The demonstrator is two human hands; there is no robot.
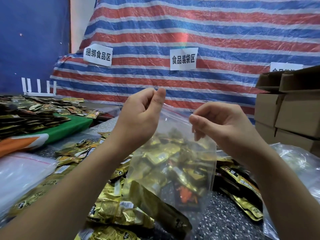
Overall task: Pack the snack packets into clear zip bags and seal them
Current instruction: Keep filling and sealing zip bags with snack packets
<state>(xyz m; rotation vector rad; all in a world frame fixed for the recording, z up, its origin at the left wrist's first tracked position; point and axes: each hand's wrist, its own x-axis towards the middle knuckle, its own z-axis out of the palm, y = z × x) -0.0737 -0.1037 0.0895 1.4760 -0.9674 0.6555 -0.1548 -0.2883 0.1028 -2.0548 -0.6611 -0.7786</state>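
loose packets lie on the worktop; both hands, left and right, pinch the filled bag at its zip to seal it.

Speckled grey table under loose gold snack packets.
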